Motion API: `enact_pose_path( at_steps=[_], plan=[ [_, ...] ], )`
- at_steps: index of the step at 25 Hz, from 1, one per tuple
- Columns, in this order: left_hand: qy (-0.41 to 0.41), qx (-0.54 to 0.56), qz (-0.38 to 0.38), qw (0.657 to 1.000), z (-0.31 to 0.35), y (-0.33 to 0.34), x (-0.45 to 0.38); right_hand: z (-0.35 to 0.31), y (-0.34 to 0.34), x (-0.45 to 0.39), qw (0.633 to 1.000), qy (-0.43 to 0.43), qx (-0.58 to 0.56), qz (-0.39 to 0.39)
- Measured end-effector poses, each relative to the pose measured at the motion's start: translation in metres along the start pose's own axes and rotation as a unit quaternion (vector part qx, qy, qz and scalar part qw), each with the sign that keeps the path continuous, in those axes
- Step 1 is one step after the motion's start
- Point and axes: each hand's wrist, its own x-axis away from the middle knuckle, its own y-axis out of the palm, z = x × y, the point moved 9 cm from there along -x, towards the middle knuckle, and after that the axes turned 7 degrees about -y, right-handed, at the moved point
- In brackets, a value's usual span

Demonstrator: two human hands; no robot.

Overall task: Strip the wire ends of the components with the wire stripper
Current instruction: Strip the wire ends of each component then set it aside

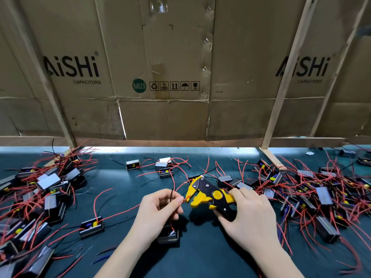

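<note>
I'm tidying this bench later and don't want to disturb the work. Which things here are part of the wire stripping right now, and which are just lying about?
In use:
- wire stripper, gripped by the right hand
- red wire, pinched by the left hand, its end at the stripper's mouth
- component below the left hand

Lying about:
- component piles, left and right
- cardboard wall

Left hand (160,207) raised with fingers curled, thumb and forefinger pinched together, right hand (249,215) curled in a grip, both forearms bare

Component (168,236) half under left wrist; stripper handles (226,212) inside right palm.
</note>
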Motion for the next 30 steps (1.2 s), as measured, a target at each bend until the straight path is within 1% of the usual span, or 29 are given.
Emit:
enact_pose_path(
  at_steps=[11, 23, 25, 28, 30],
  plan=[
    [0.017, -0.041, -0.005, 0.999, 0.004, 0.002, 0.002, 0.000, 0.001, 0.001, 0.999, 0.039, -0.002, -0.024],
    [0.017, -0.059, -0.016, 0.998, 0.004, 0.003, 0.003, 0.004, 0.004, -0.002, 0.997, 0.045, 0.015, -0.060],
    [0.016, -0.063, -0.017, 0.998, 0.004, 0.004, 0.003, 0.004, 0.003, -0.001, 0.997, 0.047, 0.014, -0.054],
    [0.019, -0.089, -0.025, 0.996, 0.006, 0.004, 0.003, 0.003, -0.001, 0.000, 0.999, 0.026, 0.019, -0.014],
    [0.029, -0.138, -0.037, 0.989, 0.011, 0.002, 0.005, 0.009, -0.006, 0.000, 0.999, 0.042, 0.020, 0.020]
  ],
)
